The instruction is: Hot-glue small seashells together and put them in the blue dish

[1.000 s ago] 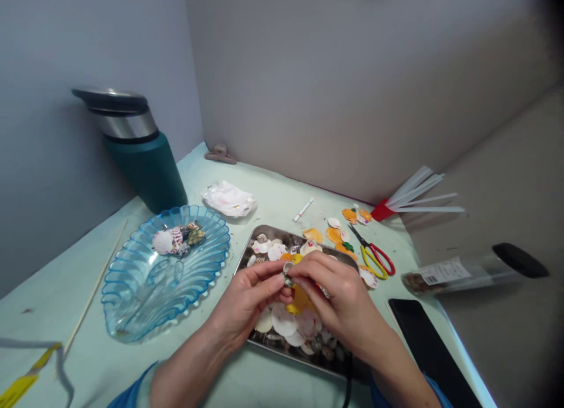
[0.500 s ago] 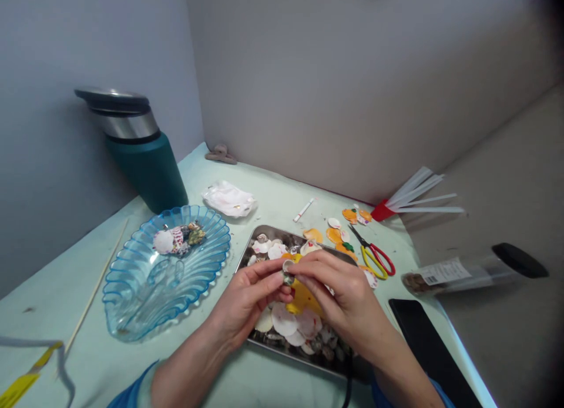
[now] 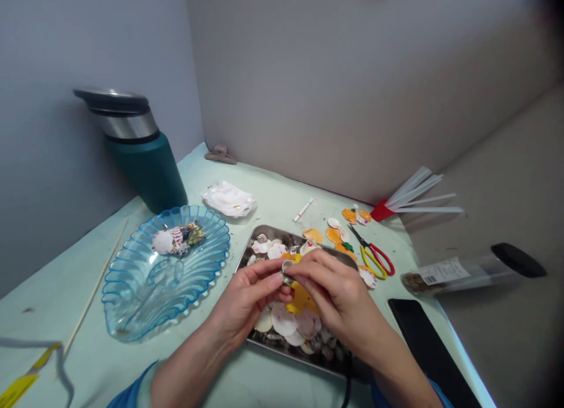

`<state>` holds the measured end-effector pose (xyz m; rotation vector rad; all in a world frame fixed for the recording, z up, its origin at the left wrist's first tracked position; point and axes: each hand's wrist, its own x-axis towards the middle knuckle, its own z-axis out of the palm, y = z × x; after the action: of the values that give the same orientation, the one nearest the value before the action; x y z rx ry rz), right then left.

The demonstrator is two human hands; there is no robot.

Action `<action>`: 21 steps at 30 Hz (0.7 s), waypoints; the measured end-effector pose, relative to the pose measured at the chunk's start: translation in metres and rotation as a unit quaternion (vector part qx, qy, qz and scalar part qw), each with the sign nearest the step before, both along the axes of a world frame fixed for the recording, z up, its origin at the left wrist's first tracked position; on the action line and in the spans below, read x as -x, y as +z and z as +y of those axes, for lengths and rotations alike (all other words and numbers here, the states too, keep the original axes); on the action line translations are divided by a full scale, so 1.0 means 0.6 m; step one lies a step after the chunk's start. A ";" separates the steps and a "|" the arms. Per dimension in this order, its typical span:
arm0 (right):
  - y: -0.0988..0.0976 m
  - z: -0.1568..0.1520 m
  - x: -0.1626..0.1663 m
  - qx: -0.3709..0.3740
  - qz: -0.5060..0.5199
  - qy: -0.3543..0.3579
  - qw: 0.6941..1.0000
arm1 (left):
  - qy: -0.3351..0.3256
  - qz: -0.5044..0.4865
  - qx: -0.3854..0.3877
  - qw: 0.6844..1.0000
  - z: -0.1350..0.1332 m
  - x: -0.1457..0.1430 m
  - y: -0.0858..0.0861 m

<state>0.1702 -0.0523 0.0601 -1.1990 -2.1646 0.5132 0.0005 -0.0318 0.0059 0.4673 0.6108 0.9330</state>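
Observation:
My left hand (image 3: pixel 247 302) and my right hand (image 3: pixel 335 293) meet above a metal tray (image 3: pixel 247 250) filled with several white, pink and orange shells. Both hands pinch one small greyish shell (image 3: pixel 287 273) between fingertips and thumbs. A yellow shell (image 3: pixel 302 296) lies in the tray just under my fingers. White scallop shells (image 3: pixel 284 321) lie in the tray below my left hand.
A blue shell-shaped glass dish (image 3: pixel 163 273) with a few shells stands left of the tray. A teal flask (image 3: pixel 141 155), a wooden skewer (image 3: pixel 94 290), red-and-yellow scissors (image 3: pixel 374 256), orange shells (image 3: pixel 337 234), a clear tube (image 3: pixel 467 270), glue sticks (image 3: pixel 414 196) and a black phone (image 3: pixel 423 349) surround it.
My hands have stayed together over the tray; the fingers shifted slightly around the small shell. Nothing else moved.

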 end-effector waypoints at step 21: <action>0.007 -0.001 -0.001 -0.029 -0.064 -0.018 0.997 | 0.001 0.011 -0.007 1.000 -0.002 0.002 -0.001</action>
<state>0.1708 -0.0531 0.0642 -1.2671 -2.2443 0.3640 -0.0004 -0.0328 0.0055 0.4889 0.6248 0.9354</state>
